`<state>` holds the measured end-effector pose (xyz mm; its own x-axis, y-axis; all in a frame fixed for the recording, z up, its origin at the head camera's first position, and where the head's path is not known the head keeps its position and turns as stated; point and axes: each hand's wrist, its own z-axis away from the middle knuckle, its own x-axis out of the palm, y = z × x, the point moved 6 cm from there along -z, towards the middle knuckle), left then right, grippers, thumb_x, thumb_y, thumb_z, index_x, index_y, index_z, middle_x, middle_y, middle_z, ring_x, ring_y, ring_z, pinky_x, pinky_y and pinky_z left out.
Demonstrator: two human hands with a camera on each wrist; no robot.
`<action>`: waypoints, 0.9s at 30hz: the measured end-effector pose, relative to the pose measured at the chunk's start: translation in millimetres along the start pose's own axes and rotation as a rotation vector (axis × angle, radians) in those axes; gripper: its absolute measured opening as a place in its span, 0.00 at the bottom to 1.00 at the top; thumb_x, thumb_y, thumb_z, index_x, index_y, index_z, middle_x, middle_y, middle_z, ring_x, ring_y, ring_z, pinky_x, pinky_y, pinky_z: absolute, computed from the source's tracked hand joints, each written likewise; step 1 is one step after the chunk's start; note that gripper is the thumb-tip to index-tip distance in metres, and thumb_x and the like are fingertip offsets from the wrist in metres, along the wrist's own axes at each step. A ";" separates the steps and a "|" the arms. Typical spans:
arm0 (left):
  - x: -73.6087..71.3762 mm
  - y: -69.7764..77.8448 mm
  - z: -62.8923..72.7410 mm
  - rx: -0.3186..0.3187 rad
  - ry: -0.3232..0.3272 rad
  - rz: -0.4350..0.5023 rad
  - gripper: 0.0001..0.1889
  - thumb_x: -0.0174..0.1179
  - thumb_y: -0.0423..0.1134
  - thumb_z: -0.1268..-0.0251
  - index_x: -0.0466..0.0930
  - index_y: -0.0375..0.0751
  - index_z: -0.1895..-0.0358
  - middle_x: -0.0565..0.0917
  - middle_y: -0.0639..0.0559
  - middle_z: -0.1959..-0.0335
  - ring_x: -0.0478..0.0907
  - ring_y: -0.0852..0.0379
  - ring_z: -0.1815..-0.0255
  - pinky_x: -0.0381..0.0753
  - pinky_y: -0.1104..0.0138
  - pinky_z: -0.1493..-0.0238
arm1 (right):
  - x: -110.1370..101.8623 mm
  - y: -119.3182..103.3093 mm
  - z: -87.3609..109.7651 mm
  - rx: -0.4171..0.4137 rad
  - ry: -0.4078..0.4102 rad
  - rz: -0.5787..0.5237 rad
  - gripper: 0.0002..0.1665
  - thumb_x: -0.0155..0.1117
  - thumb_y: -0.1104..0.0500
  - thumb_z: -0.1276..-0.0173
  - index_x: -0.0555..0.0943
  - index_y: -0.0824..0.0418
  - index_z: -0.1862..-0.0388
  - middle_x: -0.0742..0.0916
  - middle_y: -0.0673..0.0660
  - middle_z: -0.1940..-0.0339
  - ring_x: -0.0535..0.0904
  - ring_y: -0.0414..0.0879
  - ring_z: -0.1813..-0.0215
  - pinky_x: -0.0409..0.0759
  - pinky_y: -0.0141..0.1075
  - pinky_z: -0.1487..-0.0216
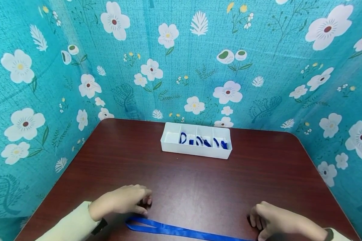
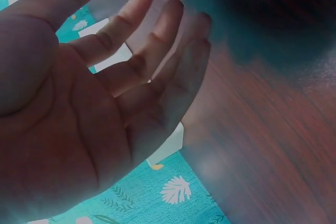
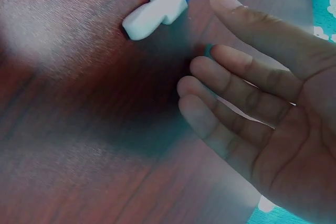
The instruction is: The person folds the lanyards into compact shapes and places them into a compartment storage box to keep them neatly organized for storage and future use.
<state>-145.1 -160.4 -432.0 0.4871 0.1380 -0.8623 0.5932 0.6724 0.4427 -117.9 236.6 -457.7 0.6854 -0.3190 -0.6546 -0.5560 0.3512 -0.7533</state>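
Blue lanyard (image 1: 182, 232), at six o'clock on the table (image 1: 199, 180) between your left grip (image 1: 125, 199) and right grip (image 1: 274, 219), both slack and empty: step judged pre-pickup, next move likely needing a pinch.

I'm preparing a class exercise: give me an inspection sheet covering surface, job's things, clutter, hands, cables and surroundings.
Surface: dark reddish-brown table with a sheen.
Job's things: blue strap, looped at its left end; white end piece on a blue strip, right wrist view.
Clutter: white tray near the far edge; blue items in three compartments.
Hands: left hand and right hand relaxed, gripping nothing.
Cables: nothing seen.
Surroundings: teal floral fabric.
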 end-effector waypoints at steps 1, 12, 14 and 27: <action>0.7 -0.2 1.1 -0.003 0.000 -0.011 0.12 0.73 0.46 0.42 0.78 0.51 0.63 0.74 0.65 0.70 0.70 0.69 0.69 0.73 0.71 0.69 | 0.9 0.2 0.3 0.005 -0.003 -0.004 0.18 0.82 0.63 0.55 0.80 0.59 0.68 0.83 0.44 0.76 0.75 0.27 0.74 0.75 0.21 0.77; 10.4 -5.1 10.7 -0.047 0.000 -0.066 0.15 0.76 0.45 0.47 0.77 0.50 0.66 0.72 0.63 0.73 0.67 0.68 0.71 0.72 0.70 0.72 | 8.9 1.2 1.8 0.052 0.028 0.059 0.17 0.81 0.66 0.58 0.79 0.57 0.74 0.80 0.40 0.81 0.70 0.23 0.78 0.71 0.19 0.82; 12.0 -6.1 12.2 -0.057 0.002 -0.072 0.16 0.77 0.45 0.48 0.76 0.50 0.67 0.71 0.63 0.73 0.66 0.68 0.72 0.71 0.70 0.73 | 9.9 0.9 1.3 0.051 0.039 0.090 0.18 0.82 0.66 0.60 0.79 0.56 0.75 0.79 0.38 0.82 0.69 0.22 0.79 0.70 0.19 0.83; 20.8 -8.7 11.9 -0.068 0.007 -0.084 0.17 0.78 0.45 0.51 0.75 0.50 0.69 0.69 0.64 0.75 0.65 0.68 0.74 0.69 0.71 0.76 | 11.8 0.0 4.3 0.112 -0.003 -0.081 0.12 0.77 0.68 0.51 0.79 0.61 0.77 0.75 0.41 0.86 0.63 0.21 0.83 0.63 0.22 0.88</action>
<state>-132.4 -172.1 -450.9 0.4324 0.0840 -0.8978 0.5871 0.7295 0.3510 -107.7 236.7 -465.2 0.7276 -0.3476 -0.5914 -0.4430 0.4202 -0.7919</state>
